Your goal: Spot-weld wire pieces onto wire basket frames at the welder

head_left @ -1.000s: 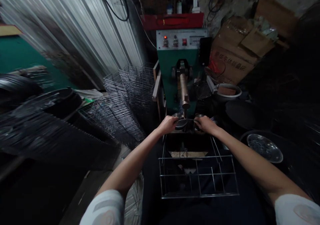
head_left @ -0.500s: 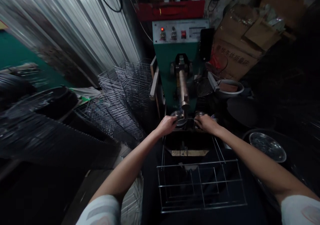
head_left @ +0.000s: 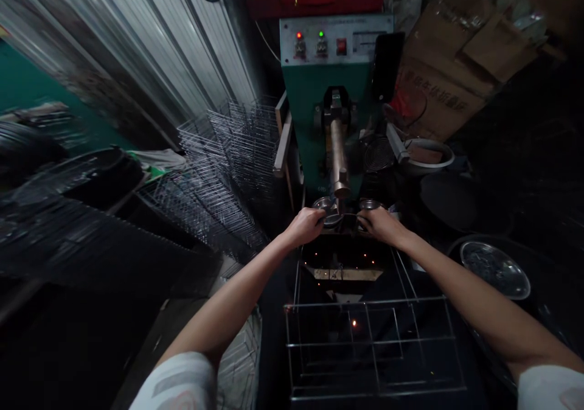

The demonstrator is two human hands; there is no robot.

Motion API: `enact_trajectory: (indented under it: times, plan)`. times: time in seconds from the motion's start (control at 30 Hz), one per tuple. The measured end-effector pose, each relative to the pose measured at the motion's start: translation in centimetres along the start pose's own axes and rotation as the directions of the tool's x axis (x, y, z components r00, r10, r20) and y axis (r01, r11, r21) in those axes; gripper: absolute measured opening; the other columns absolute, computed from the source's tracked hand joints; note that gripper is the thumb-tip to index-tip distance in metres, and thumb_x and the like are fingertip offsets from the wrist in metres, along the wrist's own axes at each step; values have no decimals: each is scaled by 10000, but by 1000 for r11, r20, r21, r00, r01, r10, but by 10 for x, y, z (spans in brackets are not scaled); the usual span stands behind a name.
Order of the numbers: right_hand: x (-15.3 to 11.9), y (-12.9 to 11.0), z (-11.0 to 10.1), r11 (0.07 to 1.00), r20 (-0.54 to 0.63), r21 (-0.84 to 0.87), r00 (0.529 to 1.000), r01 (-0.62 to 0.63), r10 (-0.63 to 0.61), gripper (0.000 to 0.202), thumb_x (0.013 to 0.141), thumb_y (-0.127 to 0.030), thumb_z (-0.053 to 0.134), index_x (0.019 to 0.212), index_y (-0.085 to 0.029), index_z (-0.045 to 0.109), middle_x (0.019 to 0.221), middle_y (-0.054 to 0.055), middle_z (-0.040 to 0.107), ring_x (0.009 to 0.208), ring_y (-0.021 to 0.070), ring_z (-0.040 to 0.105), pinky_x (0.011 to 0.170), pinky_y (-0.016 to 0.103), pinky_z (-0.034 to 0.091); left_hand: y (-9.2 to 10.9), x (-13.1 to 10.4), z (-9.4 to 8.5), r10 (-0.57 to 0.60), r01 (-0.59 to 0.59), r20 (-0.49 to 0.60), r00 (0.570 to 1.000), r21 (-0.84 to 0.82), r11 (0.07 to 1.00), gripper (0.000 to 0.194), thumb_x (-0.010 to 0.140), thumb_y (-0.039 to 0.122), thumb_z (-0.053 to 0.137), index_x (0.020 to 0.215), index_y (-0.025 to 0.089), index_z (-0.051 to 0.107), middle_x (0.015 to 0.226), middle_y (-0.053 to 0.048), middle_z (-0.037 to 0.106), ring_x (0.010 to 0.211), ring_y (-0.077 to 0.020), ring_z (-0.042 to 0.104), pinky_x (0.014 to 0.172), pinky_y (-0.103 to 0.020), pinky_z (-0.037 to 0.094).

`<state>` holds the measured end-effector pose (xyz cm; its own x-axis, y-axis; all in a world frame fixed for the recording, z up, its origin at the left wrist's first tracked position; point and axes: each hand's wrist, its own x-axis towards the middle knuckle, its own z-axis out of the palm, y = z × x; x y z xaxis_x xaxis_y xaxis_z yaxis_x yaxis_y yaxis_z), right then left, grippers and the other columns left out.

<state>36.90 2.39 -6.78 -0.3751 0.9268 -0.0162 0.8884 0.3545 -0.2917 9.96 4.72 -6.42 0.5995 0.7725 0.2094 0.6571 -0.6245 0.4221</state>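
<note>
My left hand [head_left: 306, 226] and my right hand [head_left: 383, 225] are both closed on the far end of a wire rack [head_left: 371, 342], one on each side of a spot welder's tip. The rack's wires run back from my fingers toward my body, where its grid hangs low. Between my hands a thin wire crosses under the welder's upper electrode arm [head_left: 338, 154]. My fingertips hide exactly how they grip it. Small orange sparks [head_left: 354, 323] fly below and through the rack.
The green welding machine [head_left: 314, 81] stands ahead, with red and green lights on its panel. Wire grids [head_left: 228, 166] are stacked at left. At right are a metal bowl of small parts [head_left: 495, 270], a pale basin [head_left: 429, 160] and a cardboard box [head_left: 438, 87].
A green light has come on beside the red one, and sparks have appeared under my hands. The electrode arm's tip sits down at the wire. My view has tilted slightly down.
</note>
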Motion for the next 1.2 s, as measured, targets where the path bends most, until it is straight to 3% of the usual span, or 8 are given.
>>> enact_trajectory:
  times: [0.63, 0.77, 0.83, 0.93, 1.03, 1.1, 1.13, 1.2]
  plan:
    - [5, 9, 7, 988, -100, 130, 992, 87, -74, 234, 1001, -186, 553, 1006, -200, 787, 970, 96, 771, 915, 237, 715, 785, 259, 469, 3, 1, 4, -73, 68, -24, 997, -162, 984, 150, 860, 109, 585, 797, 134, 719, 653, -33, 655, 648, -153, 616, 652, -229, 397]
    - [-18, -3, 8, 965, -193, 256, 981, 65, -15, 233, 979, -246, 574, 901, -174, 781, 870, 79, 763, 821, 233, 707, 711, 264, 468, 9, -13, 4, -162, 139, -54, 985, -294, 946, 104, 849, 209, 662, 819, 142, 736, 656, -15, 651, 654, -151, 607, 674, -232, 424]
    - [-45, -8, 9, 935, -237, 351, 971, 50, 37, 296, 983, -370, 588, 865, -171, 774, 817, 61, 752, 762, 231, 691, 673, 269, 465, 10, -35, 1, -231, 193, -55, 971, -385, 903, 226, 865, 357, 691, 888, 139, 747, 676, -12, 661, 653, -153, 604, 671, -239, 449]
    - [-97, -7, 10, 891, -321, 454, 933, 0, 164, 420, 963, -546, 596, 941, -171, 783, 837, 51, 753, 712, 221, 670, 643, 276, 460, 14, -98, 5, -358, 291, -25, 933, -534, 794, 583, 935, 641, 526, 1120, 119, 708, 854, -70, 731, 742, -191, 662, 691, -277, 521]
    - [-147, 4, 10, 848, -409, 524, 849, -82, 335, 465, 956, -591, 594, 995, -165, 776, 812, 52, 741, 680, 212, 661, 628, 279, 459, 29, -182, 27, -462, 403, 105, 880, -678, 614, 864, 951, 792, 215, 1269, 108, 638, 1102, -188, 734, 906, -270, 725, 745, -375, 584]
    - [-171, 13, 11, 811, -436, 573, 795, -116, 422, 467, 960, -593, 595, 1001, -161, 767, 766, 48, 723, 652, 208, 653, 609, 279, 460, 49, -231, 51, -463, 490, 377, 802, -859, 149, 865, 830, 862, 482, 1331, 171, 620, 1266, -213, 690, 1088, -341, 705, 897, -473, 573]
    - [-179, 16, 12, 794, -446, 595, 769, -128, 458, 467, 958, -595, 600, 1002, -159, 764, 744, 45, 713, 636, 207, 647, 596, 280, 460, 61, -249, 65, -390, 516, 472, 791, -856, 12, 826, 785, 789, 654, 1373, 213, 595, 1323, -205, 668, 1182, -363, 671, 980, -507, 539]
    - [-188, 17, 14, 765, -470, 629, 715, -141, 518, 470, 950, -600, 613, 993, -157, 762, 726, 46, 703, 630, 210, 644, 583, 280, 467, 87, -265, 92, -233, 527, 536, 812, -844, -104, 892, 642, 576, 912, 1407, 272, 569, 1415, -184, 618, 1309, -382, 594, 1096, -537, 463]
